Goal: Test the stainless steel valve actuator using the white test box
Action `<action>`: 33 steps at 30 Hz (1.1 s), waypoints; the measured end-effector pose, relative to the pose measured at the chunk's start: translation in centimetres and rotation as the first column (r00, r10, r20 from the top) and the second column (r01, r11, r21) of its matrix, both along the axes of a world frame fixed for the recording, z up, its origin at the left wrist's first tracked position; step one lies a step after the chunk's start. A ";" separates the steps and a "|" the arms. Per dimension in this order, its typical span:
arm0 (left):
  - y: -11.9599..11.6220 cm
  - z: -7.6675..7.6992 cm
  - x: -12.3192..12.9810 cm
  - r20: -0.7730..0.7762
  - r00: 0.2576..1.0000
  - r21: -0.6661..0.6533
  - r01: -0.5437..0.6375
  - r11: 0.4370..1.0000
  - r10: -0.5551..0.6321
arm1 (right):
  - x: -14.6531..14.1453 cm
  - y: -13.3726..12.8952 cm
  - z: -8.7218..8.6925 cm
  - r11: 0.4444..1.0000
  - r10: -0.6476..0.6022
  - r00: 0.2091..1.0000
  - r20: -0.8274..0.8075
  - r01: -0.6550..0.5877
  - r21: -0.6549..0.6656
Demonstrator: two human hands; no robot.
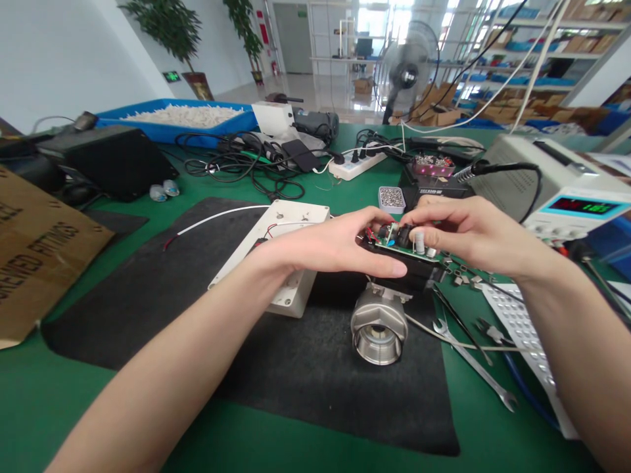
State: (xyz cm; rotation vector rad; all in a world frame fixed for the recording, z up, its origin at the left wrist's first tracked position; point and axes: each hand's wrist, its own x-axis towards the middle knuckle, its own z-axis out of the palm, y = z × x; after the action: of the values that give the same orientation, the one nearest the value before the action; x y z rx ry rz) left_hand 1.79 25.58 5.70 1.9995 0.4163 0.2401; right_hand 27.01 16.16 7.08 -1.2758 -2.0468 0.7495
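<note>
A motorised ball valve stands on the black mat, its steel valve body (379, 325) below a black actuator housing (409, 270). On top of the housing sits a green circuit board (401, 244) with wires, capacitors and other parts. My left hand (345, 246) is wrapped round the housing's left side, thumb along its front face. At the board's right part, my right hand (458, 230) has thumb and fingers closed about the components; the exact part pinched is hidden. Left of the valve lies a white plastic box (290, 217) with a switch and wires, partly behind my left forearm.
Right of the mat (335, 394) lie an open-end wrench (478, 368), tweezers (466, 328) and cutters (493, 332). A power supply (566, 190) stands at the right. Behind are a screw tray (392, 198), power strip (357, 164) and tangled cables. A cardboard box (44, 256) is at left.
</note>
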 end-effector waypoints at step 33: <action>0.2 0.0 -0.1 -0.005 1.000 0.061 -0.001 0.998 0.001 | -0.2 0.0 -0.2 1.000 -0.025 0.999 -0.023 0.026 0.013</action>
State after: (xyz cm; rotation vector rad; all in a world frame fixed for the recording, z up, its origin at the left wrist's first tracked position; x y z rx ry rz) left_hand 1.72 25.75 5.70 2.0596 0.4176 0.2515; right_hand 26.82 16.14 6.87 -1.2782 -2.0106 0.7342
